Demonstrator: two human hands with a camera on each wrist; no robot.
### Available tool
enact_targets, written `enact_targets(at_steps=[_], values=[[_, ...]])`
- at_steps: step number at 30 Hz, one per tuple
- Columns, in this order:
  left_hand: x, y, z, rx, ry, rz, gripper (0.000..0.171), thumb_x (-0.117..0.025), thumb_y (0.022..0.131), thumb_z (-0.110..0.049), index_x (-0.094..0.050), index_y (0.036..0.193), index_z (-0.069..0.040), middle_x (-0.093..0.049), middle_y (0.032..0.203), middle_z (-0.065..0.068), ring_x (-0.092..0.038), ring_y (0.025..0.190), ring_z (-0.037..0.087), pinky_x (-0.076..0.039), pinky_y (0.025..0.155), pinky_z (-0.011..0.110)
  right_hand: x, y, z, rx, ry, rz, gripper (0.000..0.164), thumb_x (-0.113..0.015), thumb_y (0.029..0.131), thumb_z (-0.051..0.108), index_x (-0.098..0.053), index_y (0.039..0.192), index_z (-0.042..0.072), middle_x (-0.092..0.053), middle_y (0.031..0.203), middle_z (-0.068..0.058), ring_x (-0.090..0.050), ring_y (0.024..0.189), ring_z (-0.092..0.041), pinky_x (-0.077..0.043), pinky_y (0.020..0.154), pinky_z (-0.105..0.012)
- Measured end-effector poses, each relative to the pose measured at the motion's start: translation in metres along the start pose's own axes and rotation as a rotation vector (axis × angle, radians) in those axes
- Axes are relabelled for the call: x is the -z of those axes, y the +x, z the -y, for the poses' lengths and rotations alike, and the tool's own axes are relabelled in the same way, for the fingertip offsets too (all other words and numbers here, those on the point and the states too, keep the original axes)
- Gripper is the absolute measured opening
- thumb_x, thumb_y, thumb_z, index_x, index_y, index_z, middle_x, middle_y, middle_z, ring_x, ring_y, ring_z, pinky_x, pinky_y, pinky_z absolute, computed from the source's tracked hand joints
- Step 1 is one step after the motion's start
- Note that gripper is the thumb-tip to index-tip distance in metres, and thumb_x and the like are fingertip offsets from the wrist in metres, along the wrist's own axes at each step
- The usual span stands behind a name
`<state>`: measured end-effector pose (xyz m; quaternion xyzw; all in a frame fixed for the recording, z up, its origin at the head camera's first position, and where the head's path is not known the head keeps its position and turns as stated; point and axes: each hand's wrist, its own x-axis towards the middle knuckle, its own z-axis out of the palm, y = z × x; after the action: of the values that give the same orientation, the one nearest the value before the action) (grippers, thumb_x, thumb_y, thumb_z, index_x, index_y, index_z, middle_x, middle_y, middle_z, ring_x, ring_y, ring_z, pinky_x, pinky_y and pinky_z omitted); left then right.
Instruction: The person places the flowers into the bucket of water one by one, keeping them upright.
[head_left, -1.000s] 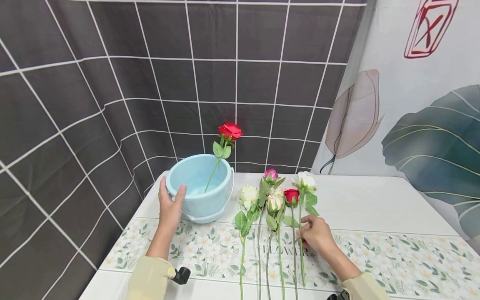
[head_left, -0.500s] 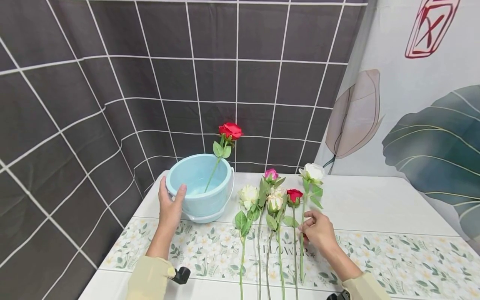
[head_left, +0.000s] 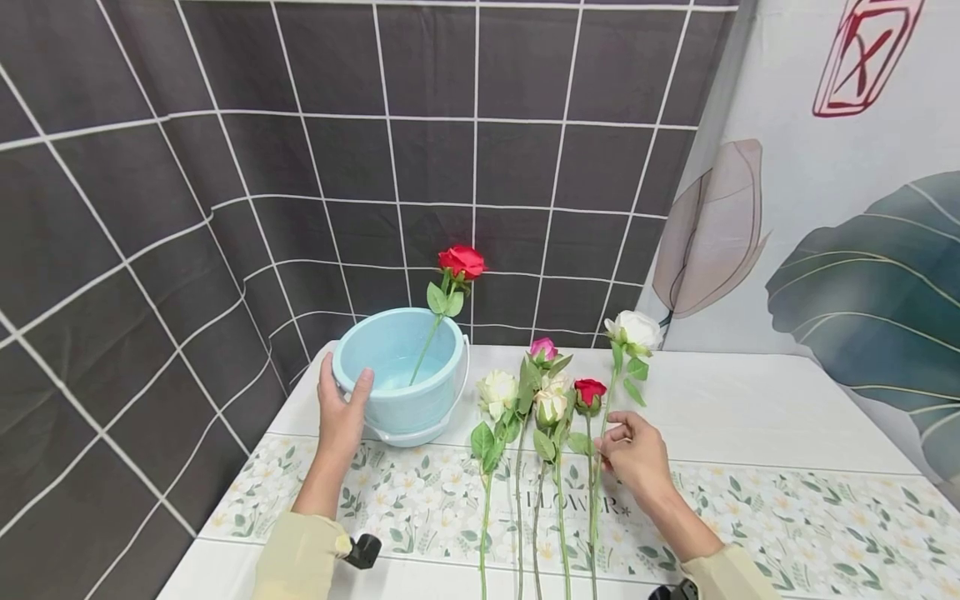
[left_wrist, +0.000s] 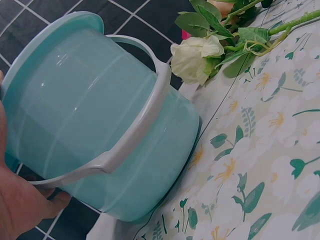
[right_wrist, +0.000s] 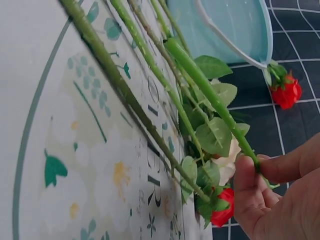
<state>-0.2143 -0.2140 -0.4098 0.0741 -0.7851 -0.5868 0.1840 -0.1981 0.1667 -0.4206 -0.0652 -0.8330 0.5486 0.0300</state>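
Observation:
My left hand [head_left: 341, 421] holds the near left side of the light blue bucket [head_left: 408, 412], thumb and fingers spread along its wall below the rim. In the left wrist view, the bucket's pale handle [left_wrist: 132, 127] hangs across its side. One red rose [head_left: 461, 262] stands in the bucket, leaning right. My right hand [head_left: 637, 454] pinches the green stem [right_wrist: 215, 100] of a white rose [head_left: 636, 332] between thumb and fingers. The stem's cut end rises above the lying stems in the right wrist view.
Several roses lie side by side on the table: a cream rose [head_left: 497, 393], a pink rose [head_left: 543, 349], a peach rose [head_left: 551, 402] and a smaller red rose [head_left: 589, 393]. A flower-printed band [head_left: 787, 517] crosses the table. Dark tiled cloth [head_left: 517, 158] stands behind.
The white rose's bloom has moved up and right, and its stem has tilted away from the other roses. The small red rose shifted slightly right. My left hand and the bucket stayed put.

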Motion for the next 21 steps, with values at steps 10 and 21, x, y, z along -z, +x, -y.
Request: enact_targets(at_steps=[10, 21], values=[[0.000, 0.000, 0.000, 0.007, -0.006, -0.002, 0.083, -0.047, 0.095, -0.055, 0.005, 0.155, -0.029, -0.006, 0.159, 0.009, -0.007, 0.147, 0.029, -0.004, 0.119, 0.050, -0.008, 0.002, 0.011, 0.043, 0.115, -0.062, 0.042, -0.062, 0.089, -0.007, -0.048, 0.128, -0.006, -0.060, 0.083, -0.012, -0.061, 0.059, -0.014, -0.058, 0.060, -0.030], [0.000, 0.000, 0.000, 0.003, -0.016, 0.007, 0.082, -0.047, 0.096, -0.054, 0.005, 0.155, -0.030, -0.005, 0.159, 0.007, -0.006, 0.148, 0.028, -0.004, 0.119, 0.050, -0.021, 0.007, 0.027, 0.060, 0.273, -0.067, 0.044, -0.064, 0.086, -0.011, -0.048, 0.126, -0.004, -0.060, 0.083, -0.009, -0.060, 0.062, -0.010, -0.057, 0.058, -0.025]])
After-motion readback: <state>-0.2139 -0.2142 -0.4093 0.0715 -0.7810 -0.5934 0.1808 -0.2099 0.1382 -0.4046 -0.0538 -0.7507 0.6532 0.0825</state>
